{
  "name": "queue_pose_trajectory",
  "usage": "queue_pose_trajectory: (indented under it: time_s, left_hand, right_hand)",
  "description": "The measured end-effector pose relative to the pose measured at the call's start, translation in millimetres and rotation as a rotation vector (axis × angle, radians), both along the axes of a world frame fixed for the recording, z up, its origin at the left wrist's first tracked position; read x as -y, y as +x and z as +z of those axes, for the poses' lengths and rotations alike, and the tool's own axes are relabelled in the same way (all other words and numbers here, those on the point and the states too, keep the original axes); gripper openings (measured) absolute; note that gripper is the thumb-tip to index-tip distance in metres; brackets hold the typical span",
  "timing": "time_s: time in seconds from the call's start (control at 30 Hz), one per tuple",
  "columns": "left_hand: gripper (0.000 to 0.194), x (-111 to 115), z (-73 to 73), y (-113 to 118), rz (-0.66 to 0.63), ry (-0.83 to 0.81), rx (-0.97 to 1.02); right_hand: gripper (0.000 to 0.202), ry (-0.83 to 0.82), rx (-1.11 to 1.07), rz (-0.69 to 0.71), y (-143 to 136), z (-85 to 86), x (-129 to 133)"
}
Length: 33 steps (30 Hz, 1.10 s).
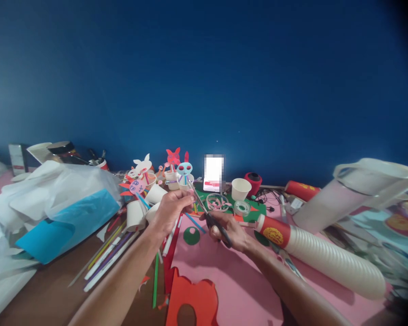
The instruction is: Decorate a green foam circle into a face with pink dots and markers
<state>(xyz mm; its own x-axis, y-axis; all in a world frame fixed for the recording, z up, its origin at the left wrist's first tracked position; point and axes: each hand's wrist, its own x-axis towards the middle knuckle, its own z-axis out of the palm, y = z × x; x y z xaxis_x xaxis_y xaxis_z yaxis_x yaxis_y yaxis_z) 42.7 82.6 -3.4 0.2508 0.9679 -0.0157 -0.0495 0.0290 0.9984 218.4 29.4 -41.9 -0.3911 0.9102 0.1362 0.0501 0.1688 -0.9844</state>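
My right hand is wrapped round the dark handles of a pair of scissors, whose blades point up and away to the left. My left hand is closed in a pinch beside the blades. What its fingertips hold is too small to make out. Below the hands lies a sheet of pink paper, with a green paper circle and a blue stick on it. A sheet of red-orange paper with a cut-out hole lies at the near edge.
Paper cups with animal-face sticks stand behind my left hand. A stack of paper cups lies at right, near a white jug. Left are a plastic bag and several coloured sticks. A bright screen stands by the blue wall.
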Motion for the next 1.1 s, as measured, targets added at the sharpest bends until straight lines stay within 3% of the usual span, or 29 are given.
queue_pose_trajectory:
  time_s: [0.33,0.6,1.1]
  left_hand:
    - [0.011,-2.2,2.3,-2.9,-0.064,-0.071,0.056]
    - [0.012,-0.9,5.5,-5.8,-0.213,-0.172,0.1]
    - [0.01,0.8,6.0,-2.8,-0.124,-0.168,0.04]
  right_hand:
    - [0.048,-0.039,-0.012,-0.002,0.4,0.8,1.5]
    - [0.054,-0.047,-0.062,0.012,0.9,-3.5,0.0]
    - [0.051,-0.05,-0.072,0.011,-0.9,-1.3,2.2]
